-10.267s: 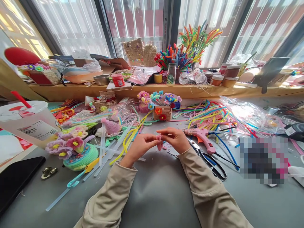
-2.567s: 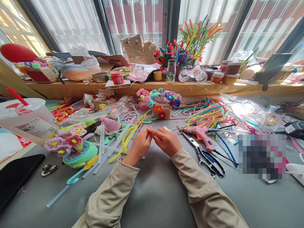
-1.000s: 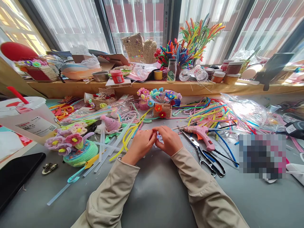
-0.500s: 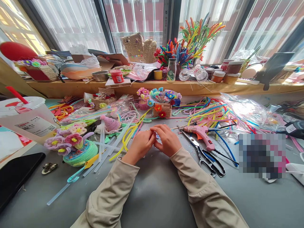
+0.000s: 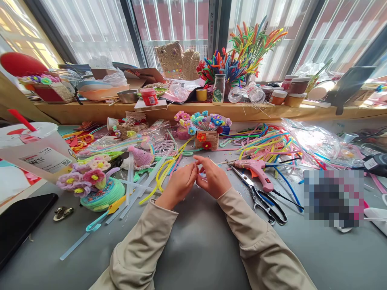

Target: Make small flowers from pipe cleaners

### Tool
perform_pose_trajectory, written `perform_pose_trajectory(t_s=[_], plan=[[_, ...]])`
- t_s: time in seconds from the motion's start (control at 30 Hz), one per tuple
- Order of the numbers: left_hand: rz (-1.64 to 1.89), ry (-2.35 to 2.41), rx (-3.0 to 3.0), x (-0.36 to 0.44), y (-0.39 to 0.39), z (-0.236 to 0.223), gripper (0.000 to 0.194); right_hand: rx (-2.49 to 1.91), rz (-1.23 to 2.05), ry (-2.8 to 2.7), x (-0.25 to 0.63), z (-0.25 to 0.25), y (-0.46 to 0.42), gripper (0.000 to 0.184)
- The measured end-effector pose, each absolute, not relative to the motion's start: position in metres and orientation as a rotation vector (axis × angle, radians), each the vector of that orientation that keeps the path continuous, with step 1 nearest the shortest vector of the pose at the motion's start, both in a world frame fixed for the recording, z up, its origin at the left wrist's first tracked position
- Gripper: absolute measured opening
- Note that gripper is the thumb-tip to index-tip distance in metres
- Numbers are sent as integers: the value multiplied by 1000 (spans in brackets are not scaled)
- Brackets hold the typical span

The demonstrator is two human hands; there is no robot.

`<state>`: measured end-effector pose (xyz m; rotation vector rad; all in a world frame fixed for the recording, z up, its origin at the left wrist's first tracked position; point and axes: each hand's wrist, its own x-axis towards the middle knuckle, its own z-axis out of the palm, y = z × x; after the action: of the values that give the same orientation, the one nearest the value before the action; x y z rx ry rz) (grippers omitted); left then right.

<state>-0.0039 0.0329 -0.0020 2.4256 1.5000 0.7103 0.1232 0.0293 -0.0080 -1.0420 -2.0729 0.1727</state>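
My left hand (image 5: 180, 183) and my right hand (image 5: 212, 176) meet over the middle of the grey table, fingertips pressed together. Whatever small thing lies between them is hidden by the fingers. The left fingers are closed; the right thumb and fingers curve toward them in a pinch. Yellow pipe cleaners (image 5: 161, 179) lie just left of my left hand, beside clear glue sticks (image 5: 140, 185). Right of my right hand rest black-handled scissors (image 5: 256, 193) with blades apart, and a pink glue gun (image 5: 256, 169).
A basket of fuzzy flowers (image 5: 207, 139) stands beyond my hands. Loose pipe cleaners (image 5: 269, 149) pile up at the back right. On the left are a flower-topped green cake shape (image 5: 102, 195), a drink cup (image 5: 39, 153) and a black phone (image 5: 24, 225). Jars line the wooden sill (image 5: 181, 112).
My right fingers have lifted and shifted slightly, opening a little more space between the right thumb and forefinger. My left hand stays almost in place. The things on the table have not moved.
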Motion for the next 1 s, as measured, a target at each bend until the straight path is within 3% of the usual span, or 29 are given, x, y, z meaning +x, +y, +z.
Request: perform_pose_trajectory(t_s=[0.2, 0.73, 1.0], plan=[[697, 1573, 2448, -3, 33, -4, 33, -1067, 410, -2051, 125, -10, 31, 50], [504, 1573, 2576, -8, 31, 2, 34, -1358, -169, -2379, 123, -6, 28, 26], [498, 1612, 2610, -8, 29, 5, 30, -1399, -257, -2337, 124, -9, 30, 23]])
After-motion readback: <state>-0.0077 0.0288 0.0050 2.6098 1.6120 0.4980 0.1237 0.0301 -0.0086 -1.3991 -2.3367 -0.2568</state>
